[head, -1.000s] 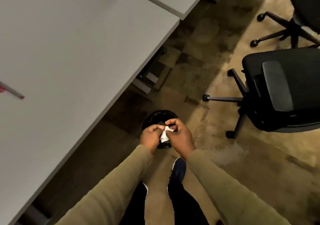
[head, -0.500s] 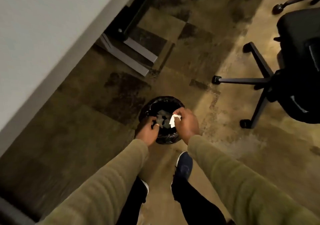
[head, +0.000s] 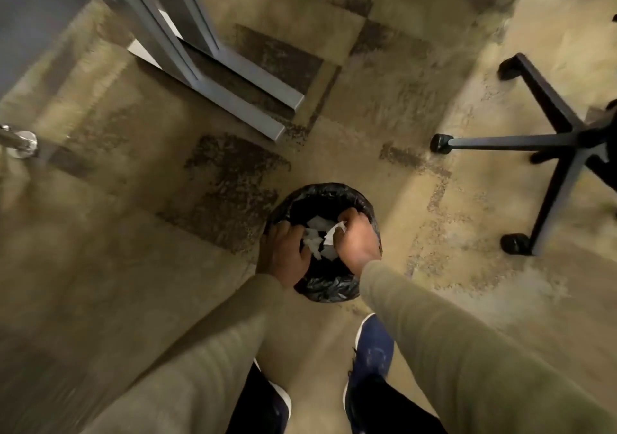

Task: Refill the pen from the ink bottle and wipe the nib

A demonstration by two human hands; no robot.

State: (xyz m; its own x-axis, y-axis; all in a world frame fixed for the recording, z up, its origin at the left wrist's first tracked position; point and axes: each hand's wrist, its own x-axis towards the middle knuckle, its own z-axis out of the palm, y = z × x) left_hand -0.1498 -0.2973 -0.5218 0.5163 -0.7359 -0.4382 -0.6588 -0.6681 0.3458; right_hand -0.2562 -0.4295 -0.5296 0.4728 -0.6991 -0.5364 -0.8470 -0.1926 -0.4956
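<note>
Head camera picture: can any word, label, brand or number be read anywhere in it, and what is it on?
No text can be read anywhere in this view.
white tissue, pinched in the right hand: no print shows.
black bin liner: no label shows.
blue shoe: too blurred to show any brand.
chair base: no marking shows.

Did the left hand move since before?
Yes. The left hand let go of the paper and slid left, to the left rim of the bin.
</note>
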